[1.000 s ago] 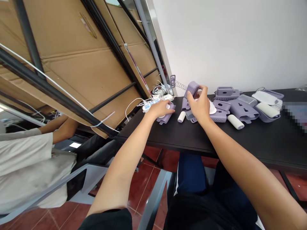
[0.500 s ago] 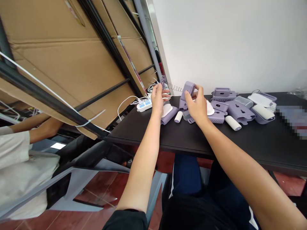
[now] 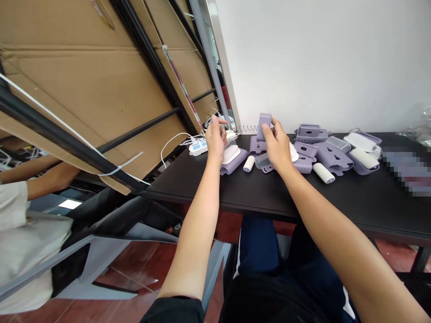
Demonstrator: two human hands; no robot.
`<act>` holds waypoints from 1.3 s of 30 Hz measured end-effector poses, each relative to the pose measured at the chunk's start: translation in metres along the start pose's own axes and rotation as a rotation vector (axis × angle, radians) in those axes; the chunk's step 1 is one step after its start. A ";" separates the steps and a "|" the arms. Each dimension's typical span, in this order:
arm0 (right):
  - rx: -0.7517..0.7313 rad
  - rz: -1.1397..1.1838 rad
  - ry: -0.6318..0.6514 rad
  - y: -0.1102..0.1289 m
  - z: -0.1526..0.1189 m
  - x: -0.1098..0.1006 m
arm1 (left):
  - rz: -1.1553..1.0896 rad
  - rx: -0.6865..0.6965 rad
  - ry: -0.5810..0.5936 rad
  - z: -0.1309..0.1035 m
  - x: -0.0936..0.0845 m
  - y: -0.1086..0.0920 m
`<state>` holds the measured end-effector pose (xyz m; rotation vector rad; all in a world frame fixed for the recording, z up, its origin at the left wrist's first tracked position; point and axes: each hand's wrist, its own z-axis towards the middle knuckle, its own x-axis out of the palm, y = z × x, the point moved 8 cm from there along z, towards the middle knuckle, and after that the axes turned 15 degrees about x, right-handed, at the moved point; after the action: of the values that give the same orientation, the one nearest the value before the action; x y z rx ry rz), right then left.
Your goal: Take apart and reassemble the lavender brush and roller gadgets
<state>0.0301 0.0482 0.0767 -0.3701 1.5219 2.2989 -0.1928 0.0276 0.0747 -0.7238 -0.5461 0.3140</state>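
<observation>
My right hand (image 3: 278, 143) grips a small purple plastic case (image 3: 264, 126), thumb on its near face, raised over the table. A thin dark coil (image 3: 248, 128) runs leftward from behind that case toward my left hand (image 3: 216, 137). The left fingers are curled with the index reaching right; whatever lies in them is hidden. Below the left hand, a white-bristled brush (image 3: 231, 154) lies on a purple holder (image 3: 237, 163). Between my hands are a white roller (image 3: 249, 163) and a clear box (image 3: 261, 160). Another purple holder (image 3: 257, 144) lies behind them.
More purple holders (image 3: 333, 157), a white roller (image 3: 323, 173) and white brushes (image 3: 361, 142) lie along the black table (image 3: 340, 202) to the right. A white power strip (image 3: 198, 147) with cables sits at the left end. Beside a cardboard-lined rack (image 3: 84, 89), another person's arm (image 3: 50, 179) shows.
The small purple piece that showed at my left fingertips is out of sight. My left hand has shifted slightly left, and the purple case in my right hand has turned more upright.
</observation>
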 end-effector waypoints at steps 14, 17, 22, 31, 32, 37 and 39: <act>-0.433 -0.262 0.042 0.030 -0.016 -0.009 | 0.095 -0.043 -0.086 0.011 -0.026 0.009; -0.468 -0.296 0.011 0.032 -0.017 -0.009 | 0.080 -0.076 -0.068 0.011 -0.027 0.017; -0.512 -0.351 0.059 0.038 -0.021 -0.003 | -0.085 -0.362 0.041 0.004 -0.024 0.035; -0.466 -0.322 -0.007 0.035 -0.021 -0.007 | -0.003 -0.333 0.023 0.007 -0.031 0.044; -0.472 -0.313 -0.002 0.034 -0.022 -0.006 | 0.005 -0.333 0.019 0.008 -0.032 0.044; -0.531 -0.278 -0.006 0.030 -0.023 0.000 | 0.034 -0.458 -0.027 0.007 -0.042 0.051; -0.578 -0.239 -0.020 0.031 -0.023 0.002 | 0.086 -0.512 0.016 0.005 -0.043 0.054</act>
<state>0.0157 0.0160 0.0925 -0.6339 0.7244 2.4899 -0.2354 0.0493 0.0249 -1.2466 -0.5876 0.2486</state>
